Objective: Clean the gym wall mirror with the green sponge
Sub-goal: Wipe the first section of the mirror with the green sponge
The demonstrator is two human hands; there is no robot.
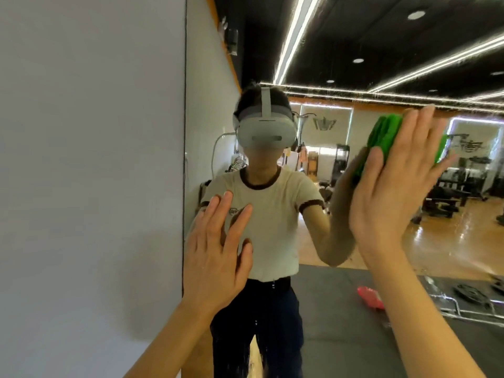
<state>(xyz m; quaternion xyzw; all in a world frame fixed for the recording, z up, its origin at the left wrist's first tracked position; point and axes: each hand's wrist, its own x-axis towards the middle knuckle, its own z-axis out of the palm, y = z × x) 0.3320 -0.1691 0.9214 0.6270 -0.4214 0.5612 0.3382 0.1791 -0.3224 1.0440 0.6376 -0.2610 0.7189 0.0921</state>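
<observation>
The wall mirror [341, 50] fills the right two thirds of the view, its left edge running down beside a white wall. My right hand [392, 192] presses the green sponge [381, 137] flat against the glass at about head height, fingers straight and spread over it. My left hand [218, 249] rests flat on the mirror near its left edge, fingers straight, holding nothing. Water streaks and droplets show on the glass low down and across the upper right. The mirror reflects me and both my arms.
A plain white wall [90, 173] stands left of the mirror. Reflected in the glass are gym machines [447, 192], a wooden floor, a grey mat with a pink object [371, 297] on it, and weight plates [471, 294] at the lower right.
</observation>
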